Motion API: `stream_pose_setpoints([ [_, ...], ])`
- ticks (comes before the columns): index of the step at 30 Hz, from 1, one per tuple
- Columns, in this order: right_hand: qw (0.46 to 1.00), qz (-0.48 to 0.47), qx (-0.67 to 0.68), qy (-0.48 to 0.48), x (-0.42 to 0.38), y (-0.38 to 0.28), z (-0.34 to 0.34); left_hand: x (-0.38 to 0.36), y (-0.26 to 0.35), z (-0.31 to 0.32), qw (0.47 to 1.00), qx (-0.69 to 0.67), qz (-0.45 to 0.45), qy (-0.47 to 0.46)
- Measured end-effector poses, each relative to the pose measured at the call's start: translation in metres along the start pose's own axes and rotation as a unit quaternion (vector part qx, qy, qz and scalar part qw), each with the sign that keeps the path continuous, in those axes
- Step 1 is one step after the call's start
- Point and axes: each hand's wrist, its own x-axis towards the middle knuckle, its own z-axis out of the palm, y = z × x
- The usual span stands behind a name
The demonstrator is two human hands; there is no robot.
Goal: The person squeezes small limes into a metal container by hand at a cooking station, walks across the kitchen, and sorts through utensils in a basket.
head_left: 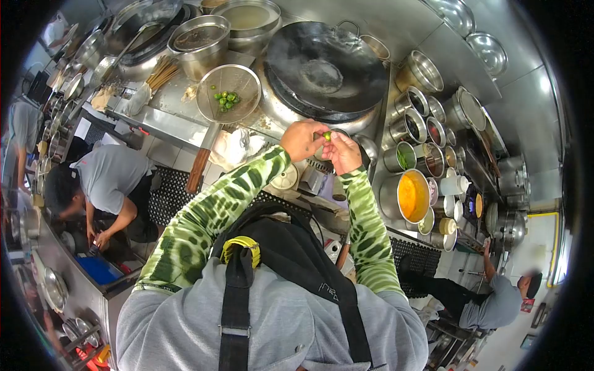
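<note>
In front of the large black wok (365, 83), my two hands meet. Fingers of my left hand (301, 140) are closed in a pinch at a small green calamansi (327, 135). From the other side, my right hand (344, 153) pinches the same fruit; the fingers partly cover it. To the left, a round mesh strainer (244, 80) lies on the counter, with several green calamansi pieces (228, 101) inside. Its wooden handle (198, 168) sticks out over the counter edge. Behind my right hand, a metal ladle (366, 148) is partly hidden.
A pot of orange liquid (413, 196) and several condiment containers (427, 157) line the right side. Metal pots (201, 46) stand behind the strainer. A crumpled white cloth (238, 146) lies near its handle. One person (114, 179) bends at the left counter; another person (495, 300) stands at right.
</note>
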Motion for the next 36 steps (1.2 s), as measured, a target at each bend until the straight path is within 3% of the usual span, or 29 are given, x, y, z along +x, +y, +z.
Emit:
stream_pose_setpoints([
  [9,1.0,0.002,-0.008,0.021,0.002,-0.003,-0.002,0.003,-0.002,0.002,0.997,0.063,0.021,-0.03],
  [12,1.0,-0.01,-0.015,0.001,0.008,-0.006,0.01,0.009,-0.009,-0.002,0.999,0.032,-0.008,-0.029],
  [14,0.996,-0.029,-0.063,0.059,-0.007,-0.008,0.01,0.008,0.002,0.006,0.997,0.016,-0.054,-0.051],
  [18,0.991,0.022,-0.099,0.085,-0.007,-0.017,-0.003,0.01,0.005,0.011,0.999,0.003,0.024,-0.037],
  [19,0.994,0.02,-0.094,0.047,-0.003,-0.02,-0.016,0.018,0.002,0.019,0.999,-0.011,0.035,-0.021],
  [22,0.999,-0.01,-0.035,0.035,-0.017,-0.026,0.01,0.012,0.024,0.007,0.998,-0.031,-0.054,-0.005],
  [24,0.999,-0.011,-0.044,0.017,-0.018,-0.029,0.008,0.014,0.015,0.019,0.999,0.006,-0.033,0.025],
  [28,0.999,0.013,-0.039,0.002,-0.015,-0.025,-0.012,0.011,0.012,0.015,0.999,-0.041,0.002,-0.023],
  [36,0.995,0.005,-0.096,-0.029,-0.012,-0.031,-0.012,0.015,0.024,0.014,0.988,0.108,0.066,-0.083],
])
